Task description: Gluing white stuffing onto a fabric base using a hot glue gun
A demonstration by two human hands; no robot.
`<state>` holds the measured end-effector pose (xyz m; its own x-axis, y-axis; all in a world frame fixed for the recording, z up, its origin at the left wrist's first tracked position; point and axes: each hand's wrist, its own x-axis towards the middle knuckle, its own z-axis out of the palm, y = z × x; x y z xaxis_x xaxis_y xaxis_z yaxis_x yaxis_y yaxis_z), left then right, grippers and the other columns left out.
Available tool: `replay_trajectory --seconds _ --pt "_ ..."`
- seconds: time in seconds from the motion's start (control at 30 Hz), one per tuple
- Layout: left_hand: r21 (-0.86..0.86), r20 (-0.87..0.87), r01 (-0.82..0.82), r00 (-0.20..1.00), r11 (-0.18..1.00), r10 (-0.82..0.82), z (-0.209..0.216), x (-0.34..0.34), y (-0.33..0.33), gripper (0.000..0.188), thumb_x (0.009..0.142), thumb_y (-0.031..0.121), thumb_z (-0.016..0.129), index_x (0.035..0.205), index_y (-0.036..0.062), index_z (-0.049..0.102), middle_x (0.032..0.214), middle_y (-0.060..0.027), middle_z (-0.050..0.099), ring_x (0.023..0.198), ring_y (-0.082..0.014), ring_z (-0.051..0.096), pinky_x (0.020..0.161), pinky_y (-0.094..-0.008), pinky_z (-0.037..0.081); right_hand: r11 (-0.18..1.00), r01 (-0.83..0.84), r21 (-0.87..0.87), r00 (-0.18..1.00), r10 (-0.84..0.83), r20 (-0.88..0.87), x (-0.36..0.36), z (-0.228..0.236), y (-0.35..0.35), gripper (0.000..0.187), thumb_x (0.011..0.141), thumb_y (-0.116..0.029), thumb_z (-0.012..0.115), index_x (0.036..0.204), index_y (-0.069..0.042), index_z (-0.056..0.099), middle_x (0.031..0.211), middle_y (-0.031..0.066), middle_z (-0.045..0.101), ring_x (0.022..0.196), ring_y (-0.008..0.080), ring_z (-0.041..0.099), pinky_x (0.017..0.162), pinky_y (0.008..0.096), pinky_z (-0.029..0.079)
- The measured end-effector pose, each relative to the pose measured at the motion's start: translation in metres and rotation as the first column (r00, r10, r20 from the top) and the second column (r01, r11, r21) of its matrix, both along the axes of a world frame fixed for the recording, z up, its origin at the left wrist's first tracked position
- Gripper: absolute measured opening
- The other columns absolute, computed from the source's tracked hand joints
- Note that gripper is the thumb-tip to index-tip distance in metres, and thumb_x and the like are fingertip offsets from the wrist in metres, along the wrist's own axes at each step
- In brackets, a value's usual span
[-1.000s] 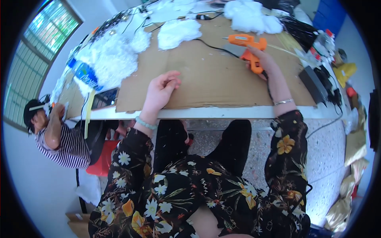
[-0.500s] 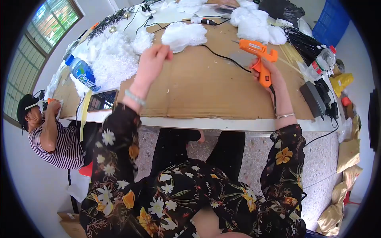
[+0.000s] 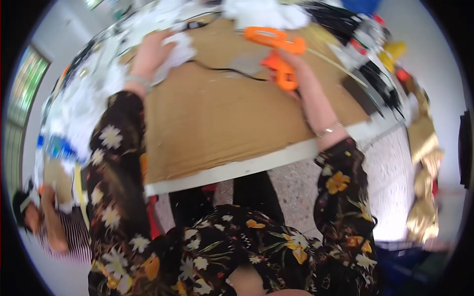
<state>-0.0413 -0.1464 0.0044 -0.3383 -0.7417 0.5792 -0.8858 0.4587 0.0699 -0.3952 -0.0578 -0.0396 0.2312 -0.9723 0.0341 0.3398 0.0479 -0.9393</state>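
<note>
While a white-topped bench (image 3: 222, 173) spans the view, a broad brown cardboard sheet (image 3: 212, 121) covers its middle. From the sheet's centre, a loose heap of white fluffy material (image 3: 74, 111) spreads at nine o'clock, and an elongated dark grey box (image 3: 363, 96) sits at three. At one o'clock, the right hand (image 3: 292, 65) has its fingers wrapped around the handle of an orange plastic glue gun (image 3: 274, 38). At ten, the left hand (image 3: 152, 52) is at a small white fluffy piece (image 3: 183, 53); whether its fingers pinch it, I cannot tell. A thin black cable (image 3: 217, 68) runs between the hands.
</note>
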Motion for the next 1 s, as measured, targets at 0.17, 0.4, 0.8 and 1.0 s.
replay_trajectory --seconds 0.17,0.4,0.8,1.0 --pt "0.152 0.078 -0.239 0.97 0.959 0.229 -0.016 0.01 -0.009 0.019 0.077 0.021 0.065 0.085 0.0038 0.068 0.087 -0.0141 0.068 0.082 -0.0319 0.064 0.075 -0.0406 0.05 1.0 0.004 0.023 0.999 -0.005 0.033 0.007 0.004 0.003 0.029 0.088 -0.031 0.06 0.098 -0.004 0.058 0.075 0.0051 0.061 0.055 0.0132 0.058 0.05 0.0254 0.049" --pt "0.332 -0.498 -0.054 0.838 0.942 0.223 -0.035 0.045 -0.032 0.024 0.078 0.025 0.068 0.086 0.0019 0.07 0.074 -0.0054 0.068 0.068 -0.0129 0.062 0.065 -0.0283 0.049 1.0 -0.03 0.003 0.999 0.03 0.017 0.008 0.009 0.008 0.029 0.088 -0.03 0.061 0.097 -0.002 0.058 0.079 0.008 0.061 0.062 0.0135 0.058 0.053 0.028 0.051" --pt "0.401 -0.83 0.072 0.449 0.913 0.329 -0.004 0.031 -0.007 0.021 0.086 0.015 0.062 0.1 0.0005 0.064 0.088 -0.0066 0.067 0.079 -0.0155 0.063 0.071 -0.0286 0.05 0.999 -0.05 0.008 0.998 0.05 0.026 0.003 0.003 0.007 0.029 0.092 -0.031 0.053 0.097 -0.003 0.058 0.089 0.0113 0.063 0.06 0.0125 0.054 0.054 0.0276 0.047" --pt "0.294 -0.945 0.203 0.205 0.934 0.253 0.012 0.025 0.005 0.018 0.088 0.015 0.061 0.1 0.0025 0.061 0.088 -0.0043 0.064 0.081 -0.0162 0.062 0.074 -0.0282 0.05 0.998 -0.064 -0.012 0.997 0.065 0.029 0.006 0.008 0.008 0.027 0.092 -0.028 0.053 0.1 -0.003 0.056 0.088 0.0116 0.064 0.061 0.0115 0.052 0.053 0.0266 0.046"
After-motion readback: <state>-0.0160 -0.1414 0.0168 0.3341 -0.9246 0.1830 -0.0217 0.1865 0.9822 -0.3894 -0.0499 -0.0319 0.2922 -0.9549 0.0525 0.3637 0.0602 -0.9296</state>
